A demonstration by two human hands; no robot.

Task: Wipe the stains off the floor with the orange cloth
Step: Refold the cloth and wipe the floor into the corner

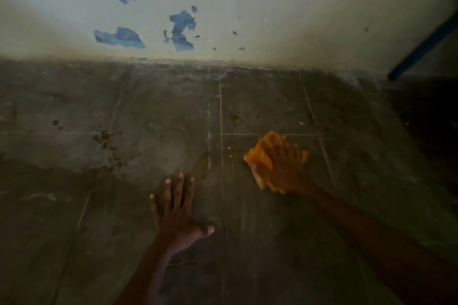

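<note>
The orange cloth [260,156] lies bunched on the dark tiled floor [161,111], right of centre. My right hand [285,168] lies flat on top of it with straight fingers, pressing it down; the hand is blurred. My left hand [177,210] rests flat on the floor nearer to me, fingers spread. A cluster of dark brown stains [106,141] marks the floor to the left, and a smaller brownish stain [234,117] sits just beyond the cloth.
A pale wall [272,7] with patches of blue peeled paint [182,30] rises right behind the floor. A blue bar [421,49] slants down at the far right, beside a dark corner. Tile seams cross the floor.
</note>
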